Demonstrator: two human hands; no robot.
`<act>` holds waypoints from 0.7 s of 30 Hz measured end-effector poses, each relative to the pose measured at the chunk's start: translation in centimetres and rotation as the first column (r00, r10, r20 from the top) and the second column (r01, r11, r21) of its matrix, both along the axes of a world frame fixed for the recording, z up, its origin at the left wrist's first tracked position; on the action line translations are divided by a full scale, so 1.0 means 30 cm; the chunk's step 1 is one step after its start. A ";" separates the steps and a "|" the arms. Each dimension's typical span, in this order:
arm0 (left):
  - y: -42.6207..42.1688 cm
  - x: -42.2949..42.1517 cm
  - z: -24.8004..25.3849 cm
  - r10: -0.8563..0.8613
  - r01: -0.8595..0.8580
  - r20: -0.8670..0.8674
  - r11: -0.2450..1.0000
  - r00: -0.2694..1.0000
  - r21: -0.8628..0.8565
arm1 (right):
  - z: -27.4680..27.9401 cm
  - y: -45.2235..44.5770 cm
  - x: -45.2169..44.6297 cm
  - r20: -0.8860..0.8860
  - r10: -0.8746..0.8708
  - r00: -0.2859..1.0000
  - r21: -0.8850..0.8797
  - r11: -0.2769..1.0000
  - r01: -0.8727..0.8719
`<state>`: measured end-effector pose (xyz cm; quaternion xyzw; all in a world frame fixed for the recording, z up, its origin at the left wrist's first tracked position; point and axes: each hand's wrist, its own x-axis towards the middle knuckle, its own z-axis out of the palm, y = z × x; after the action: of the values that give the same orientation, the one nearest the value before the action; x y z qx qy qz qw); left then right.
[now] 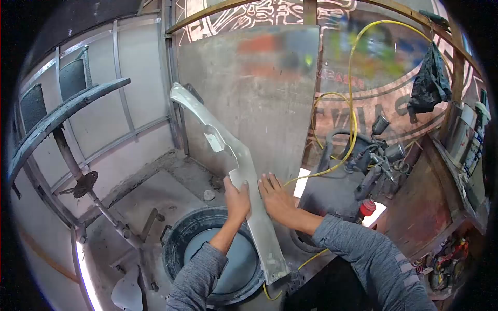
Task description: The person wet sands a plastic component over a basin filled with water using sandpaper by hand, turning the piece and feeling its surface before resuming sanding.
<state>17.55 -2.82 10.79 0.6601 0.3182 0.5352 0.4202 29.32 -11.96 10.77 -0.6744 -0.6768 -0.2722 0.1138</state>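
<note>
A long, pale grey body panel (243, 150) with a jagged notch in its left edge slants across the middle of the head view, above a dark tub (174, 243) of greyish water. My left hand (237, 199) grips the panel's left edge, thumb on the face and fingers around the side. Against the right part of the panel rests my right hand (277, 199), its fingers stretched out and lying flat. Whether anything thin sits under that palm is hidden.
On the left stands a dusty metal stand (72, 150) with a curved bar. Spray guns (384, 163) and a yellow hose (351, 78) are at a grey tank (332, 192) on the right. A large board (249, 93) leans behind; a wooden cabinet (423, 202) stands far right.
</note>
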 end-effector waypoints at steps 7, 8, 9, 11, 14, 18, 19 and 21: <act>0.029 -0.026 0.001 0.008 -0.005 -0.053 0.999 0.999 0.051 | 0.012 0.039 -0.010 0.053 0.026 0.998 0.059 0.998 -0.029; 0.025 -0.029 0.005 0.001 0.002 -0.063 0.999 0.998 0.054 | 0.003 0.034 -0.011 0.052 0.028 0.998 0.058 0.998 -0.031; 0.027 -0.033 0.008 -0.004 0.009 -0.073 0.998 0.997 0.059 | -0.009 0.023 -0.018 0.050 0.052 0.997 0.046 0.997 -0.054; 0.046 -0.041 -0.005 0.006 0.001 -0.087 0.997 0.996 0.073 | -0.036 0.016 -0.038 0.046 0.079 0.996 0.032 0.996 -0.081; 0.055 -0.049 -0.012 0.016 -0.012 -0.069 0.998 0.997 0.056 | -0.039 0.028 -0.067 0.049 0.112 0.992 -0.020 0.994 -0.111; 0.039 -0.069 0.020 0.032 -0.028 -0.076 0.998 0.997 0.048 | -0.014 0.061 -0.059 0.051 0.060 0.997 0.040 0.997 -0.062; 0.048 -0.072 0.016 0.033 -0.029 -0.079 0.998 0.996 0.050 | -0.020 0.062 -0.068 0.062 0.047 0.997 0.044 0.998 -0.050; 0.067 -0.078 0.006 0.020 -0.021 -0.059 1.000 0.998 -0.013 | -0.037 0.042 -0.095 0.057 0.062 0.996 0.009 0.998 -0.063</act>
<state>15.20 -0.79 10.98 0.6696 0.3406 0.5176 0.4095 26.46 -10.70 9.65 -0.6444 -0.6990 -0.2911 0.1067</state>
